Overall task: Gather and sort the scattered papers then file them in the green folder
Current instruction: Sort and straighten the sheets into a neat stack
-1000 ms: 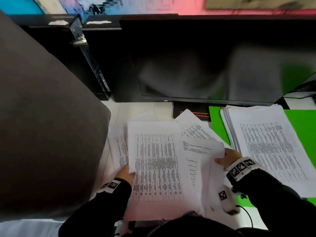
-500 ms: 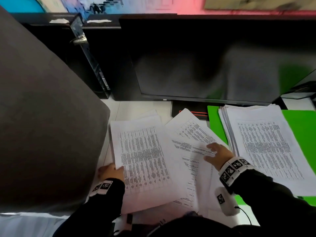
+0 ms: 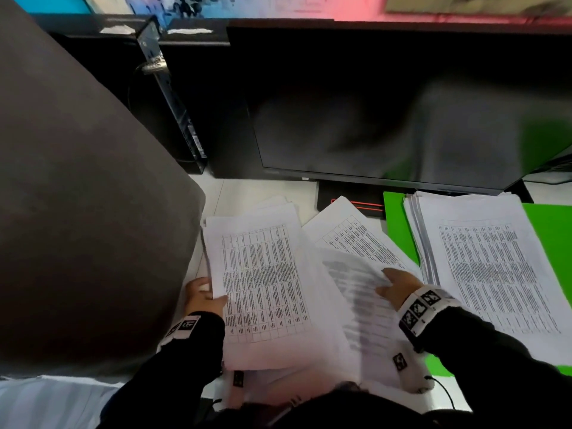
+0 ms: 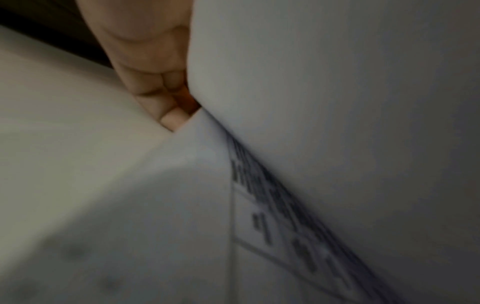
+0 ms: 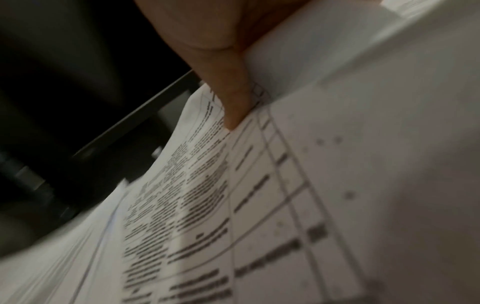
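Printed sheets lie scattered on the white desk (image 3: 247, 193) in front of me. My left hand (image 3: 204, 297) grips the left edge of a pile of table-printed papers (image 3: 263, 283), thumb on top. In the left wrist view its fingers (image 4: 155, 82) tuck under a white sheet (image 4: 337, 102). My right hand (image 3: 397, 286) pinches a motion-blurred sheet (image 3: 356, 292) in the middle. In the right wrist view a finger (image 5: 233, 98) presses on that printed sheet (image 5: 207, 185). The open green folder (image 3: 396, 224) lies to the right, bearing a thick stack of papers (image 3: 489, 267).
A dark monitor (image 3: 402, 103) stands along the back, with its black stand (image 3: 349, 202) just behind the loose sheets. A large grey padded shape (image 3: 77, 212) fills the left side, close against my left hand. Another loose sheet (image 3: 349, 233) lies between the pile and the folder.
The sheet my left hand held up a second ago now lies on the left pile, and that hand has shifted left. The sheet under my right hand now blurs.
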Demonstrator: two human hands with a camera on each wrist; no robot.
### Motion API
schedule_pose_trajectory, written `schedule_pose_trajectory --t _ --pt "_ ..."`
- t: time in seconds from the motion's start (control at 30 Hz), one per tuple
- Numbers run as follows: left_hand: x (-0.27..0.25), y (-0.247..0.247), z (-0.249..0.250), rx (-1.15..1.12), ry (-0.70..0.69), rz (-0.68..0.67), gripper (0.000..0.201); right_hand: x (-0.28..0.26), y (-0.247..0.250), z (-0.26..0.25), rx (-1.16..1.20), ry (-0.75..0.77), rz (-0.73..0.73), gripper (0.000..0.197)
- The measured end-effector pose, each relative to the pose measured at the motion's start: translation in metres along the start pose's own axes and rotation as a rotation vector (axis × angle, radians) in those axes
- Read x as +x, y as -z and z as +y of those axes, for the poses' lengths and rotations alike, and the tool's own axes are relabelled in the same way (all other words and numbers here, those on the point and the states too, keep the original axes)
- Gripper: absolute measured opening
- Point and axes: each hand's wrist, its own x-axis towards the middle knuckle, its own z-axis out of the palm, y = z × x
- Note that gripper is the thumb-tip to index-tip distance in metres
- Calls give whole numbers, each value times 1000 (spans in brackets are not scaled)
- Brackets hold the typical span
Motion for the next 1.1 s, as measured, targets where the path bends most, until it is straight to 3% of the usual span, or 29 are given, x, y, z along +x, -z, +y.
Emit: schedule_pose_trajectory --t 0.17,0.23,0.33,0.4,0.47,0.53,0.6,0.7,0.83,0.97,1.1 --pt "7 6 -1 117 14 -73 41 1 40 26 74 -72 211 20" --pt "9 6 0 139 10 -89 38 2 37 31 96 -67 175 23" --pt "9 2 1 156 -25 -172 35 -2 18 30 121 4 -27 17" --pt "7 -1 2 115 -36 -209 34 -9 10 26 113 68 -101 25" --pt "3 -5 5 45 -45 -223 28 -13 14 19 171 101 -4 30" --pt "-1 -9 6 0 -68 -223 20 -11 22 9 213 121 108 23" --pt "-5 -12 9 -8 -101 -201 20 -2 26 0 103 129 103 19" --pt "-9 -13 10 -12 -115 -149 25 16 18 1 -42 54 77 25" --pt "-5 2 14 -26 -79 -135 35 21 25 13 72 -65 163 40" --pt "-7 5 11 63 -39 -231 35 18 21 15 146 -58 8 50" --pt "-14 -14 10 199 -40 -280 35 15 -1 5 -53 37 -174 66"
